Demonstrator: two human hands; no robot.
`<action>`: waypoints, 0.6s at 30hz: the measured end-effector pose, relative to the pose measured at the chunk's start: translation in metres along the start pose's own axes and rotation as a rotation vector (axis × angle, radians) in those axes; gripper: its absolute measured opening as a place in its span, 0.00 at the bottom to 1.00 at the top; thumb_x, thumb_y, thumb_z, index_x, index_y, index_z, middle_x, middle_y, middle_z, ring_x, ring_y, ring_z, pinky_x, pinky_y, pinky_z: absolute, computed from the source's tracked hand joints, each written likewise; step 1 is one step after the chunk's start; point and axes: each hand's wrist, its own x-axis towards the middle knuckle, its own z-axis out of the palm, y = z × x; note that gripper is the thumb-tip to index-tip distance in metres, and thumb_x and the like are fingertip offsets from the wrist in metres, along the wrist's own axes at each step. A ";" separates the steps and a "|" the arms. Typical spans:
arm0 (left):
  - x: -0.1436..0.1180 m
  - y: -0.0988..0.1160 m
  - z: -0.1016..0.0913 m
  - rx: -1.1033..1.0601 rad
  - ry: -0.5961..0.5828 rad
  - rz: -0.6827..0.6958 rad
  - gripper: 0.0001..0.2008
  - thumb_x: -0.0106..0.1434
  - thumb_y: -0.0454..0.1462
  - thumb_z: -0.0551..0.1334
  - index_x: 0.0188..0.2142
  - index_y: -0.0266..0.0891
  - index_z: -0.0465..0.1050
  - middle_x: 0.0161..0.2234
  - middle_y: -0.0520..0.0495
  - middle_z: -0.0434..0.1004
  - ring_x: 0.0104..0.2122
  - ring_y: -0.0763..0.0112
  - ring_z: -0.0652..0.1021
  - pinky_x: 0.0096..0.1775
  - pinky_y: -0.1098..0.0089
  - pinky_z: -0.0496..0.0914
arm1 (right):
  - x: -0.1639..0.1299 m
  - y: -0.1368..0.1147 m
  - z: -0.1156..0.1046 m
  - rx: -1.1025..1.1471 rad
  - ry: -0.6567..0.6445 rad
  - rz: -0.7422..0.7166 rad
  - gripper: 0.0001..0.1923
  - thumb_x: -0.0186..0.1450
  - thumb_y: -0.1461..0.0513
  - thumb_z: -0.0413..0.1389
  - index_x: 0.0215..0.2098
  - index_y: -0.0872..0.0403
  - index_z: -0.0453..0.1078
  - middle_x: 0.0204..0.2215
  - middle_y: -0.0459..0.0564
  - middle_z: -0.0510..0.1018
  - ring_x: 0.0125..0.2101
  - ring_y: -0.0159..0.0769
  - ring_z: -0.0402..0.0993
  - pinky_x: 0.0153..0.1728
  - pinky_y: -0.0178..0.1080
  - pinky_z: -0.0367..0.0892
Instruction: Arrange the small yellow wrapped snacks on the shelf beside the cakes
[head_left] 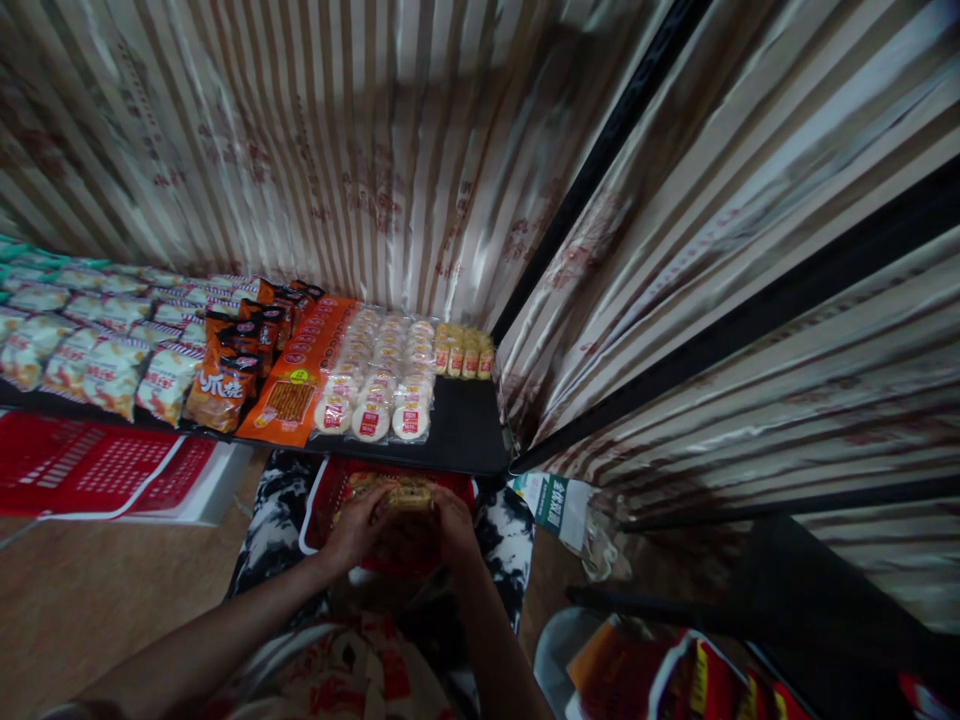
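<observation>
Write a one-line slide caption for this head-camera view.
Left hand and right hand grip a yellow snack packet over a red plastic basket.

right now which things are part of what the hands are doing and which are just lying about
In hand: left hand, right hand, snack pack, red basket.
Lying about: rice cracker packs, orange packs, flat red basket, striped curtain.

One head-worn camera looks forward and steeply down from close above the lap, facing a low shelf (465, 430) of snack packets toward 12 o'clock, with striped curtain (360, 150) filling the upper frame beyond.
</observation>
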 end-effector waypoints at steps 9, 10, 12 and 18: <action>0.000 0.005 -0.001 0.029 -0.020 -0.046 0.22 0.60 0.44 0.55 0.52 0.41 0.68 0.34 0.47 0.78 0.38 0.66 0.76 0.42 0.70 0.68 | -0.007 -0.010 -0.002 -0.035 -0.066 -0.064 0.20 0.48 0.52 0.59 0.36 0.53 0.75 0.33 0.49 0.80 0.30 0.37 0.73 0.28 0.35 0.65; 0.001 0.005 -0.002 0.048 -0.031 -0.053 0.21 0.61 0.45 0.54 0.51 0.41 0.69 0.33 0.48 0.78 0.35 0.66 0.76 0.40 0.70 0.68 | -0.008 -0.010 -0.002 -0.039 -0.069 -0.052 0.20 0.48 0.52 0.59 0.36 0.53 0.75 0.33 0.48 0.80 0.27 0.35 0.72 0.26 0.34 0.63; 0.002 0.008 -0.005 0.089 -0.049 -0.053 0.20 0.61 0.46 0.53 0.47 0.41 0.72 0.32 0.48 0.78 0.32 0.67 0.76 0.37 0.71 0.68 | -0.008 -0.010 -0.002 -0.053 -0.068 -0.041 0.18 0.48 0.52 0.59 0.34 0.53 0.75 0.29 0.47 0.79 0.22 0.31 0.69 0.22 0.33 0.60; 0.007 0.019 -0.017 0.169 -0.127 -0.025 0.20 0.62 0.49 0.50 0.32 0.40 0.76 0.24 0.50 0.75 0.26 0.70 0.73 0.29 0.74 0.62 | -0.009 -0.005 -0.006 -0.091 -0.069 0.014 0.17 0.49 0.50 0.59 0.32 0.52 0.76 0.16 0.43 0.71 0.19 0.32 0.65 0.21 0.33 0.59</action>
